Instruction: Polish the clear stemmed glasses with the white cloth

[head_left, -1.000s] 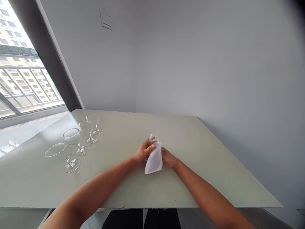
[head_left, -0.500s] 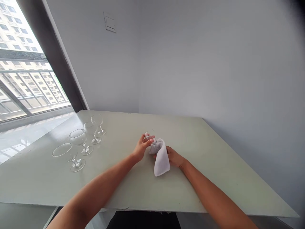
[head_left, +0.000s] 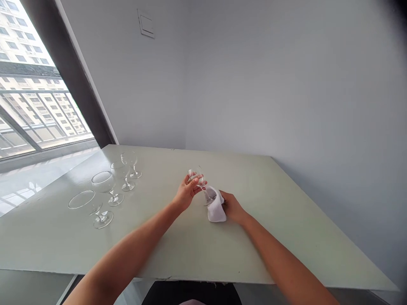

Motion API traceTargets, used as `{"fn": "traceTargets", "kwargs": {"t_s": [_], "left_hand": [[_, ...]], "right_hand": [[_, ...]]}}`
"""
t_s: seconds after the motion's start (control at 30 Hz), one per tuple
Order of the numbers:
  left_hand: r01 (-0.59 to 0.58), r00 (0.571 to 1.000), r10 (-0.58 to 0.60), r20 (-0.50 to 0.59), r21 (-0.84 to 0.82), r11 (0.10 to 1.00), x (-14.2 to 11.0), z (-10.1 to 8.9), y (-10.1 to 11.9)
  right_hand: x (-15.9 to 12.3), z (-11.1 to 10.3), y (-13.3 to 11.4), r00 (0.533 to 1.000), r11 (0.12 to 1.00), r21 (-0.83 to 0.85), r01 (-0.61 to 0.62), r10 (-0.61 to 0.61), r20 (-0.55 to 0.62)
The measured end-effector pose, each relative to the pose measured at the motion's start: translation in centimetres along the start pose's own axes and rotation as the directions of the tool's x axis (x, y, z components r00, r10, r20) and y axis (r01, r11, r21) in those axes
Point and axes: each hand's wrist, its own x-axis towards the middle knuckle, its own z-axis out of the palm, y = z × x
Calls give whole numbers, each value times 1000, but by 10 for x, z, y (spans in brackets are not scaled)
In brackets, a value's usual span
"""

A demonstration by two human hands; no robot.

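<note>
My left hand (head_left: pixel 185 193) is closed round the bowl of a small clear stemmed glass (head_left: pixel 196 177), held tilted above the pale green table (head_left: pixel 260 212). My right hand (head_left: pixel 231 206) grips a white cloth (head_left: pixel 216 208) bunched round the foot and stem of that glass. Both hands are near the middle of the table.
Several empty stemmed glasses stand in a row at the left: a wide shallow one (head_left: pixel 85 204) nearest, then rounder ones (head_left: pixel 104 185), (head_left: pixel 122 173), (head_left: pixel 131 162) farther back. A window with a dark frame (head_left: pixel 66 72) is at the left. Grey walls meet behind the table, with a wall switch (head_left: pixel 146 24).
The glass has tipped over to the left in my left hand. The cloth has slid from the bowl down to the stem and foot and is more bunched in my right hand.
</note>
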Motion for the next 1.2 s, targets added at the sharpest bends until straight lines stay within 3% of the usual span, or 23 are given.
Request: {"fn": "traceTargets", "kwargs": {"t_s": [0.1,0.17,0.23,0.27,0.3,0.37,0.43,0.5,0.6,0.7,0.8,0.93,1.07,1.2], "left_hand": [[-117,992,117,-50,7,993,6,-6,15],[-201,975,204,-91,37,979,9,-12,27],[-275,950,286,-125,100,956,9,-18,38],[-305,937,322,-133,135,943,8,-19,42],[-327,927,351,-133,170,930,7,-19,44],[-360,912,392,-116,230,904,4,-15,45],[-379,907,414,-75,279,882,0,-7,41],[-395,904,426,-31,315,863,-4,2,34],[-406,898,440,21,423,810,-9,9,25],[-372,897,432,93,686,625,-8,3,13],[-272,931,336,141,883,382,-2,-10,-6],[-53,980,199,18,983,174,10,-21,-32],[47,980,186,-64,994,97,17,-23,-39],[38,981,187,-50,997,66,18,-24,-37]], "right_hand": [[-4,-11,-4,999,974,-225,19,-11,40],[-8,-23,-13,982,932,-355,74,-6,188],[-9,-39,-26,935,895,-419,153,6,355],[-7,-47,-34,925,879,-443,176,7,381],[-3,-54,-43,940,865,-471,176,-5,342],[11,-57,-61,991,840,-529,118,-69,111],[30,-45,-75,983,837,-545,48,-138,-125],[48,-20,-79,985,852,-519,65,-139,-104],[70,14,-64,993,918,-384,97,-113,-19],[82,15,-28,986,993,-107,-44,26,-166],[84,-24,16,907,980,19,-196,188,-377],[75,-103,66,714,933,125,-338,340,-611],[67,-164,96,552,885,204,-419,427,-717],[64,-191,115,452,849,253,-464,473,-756]]}}
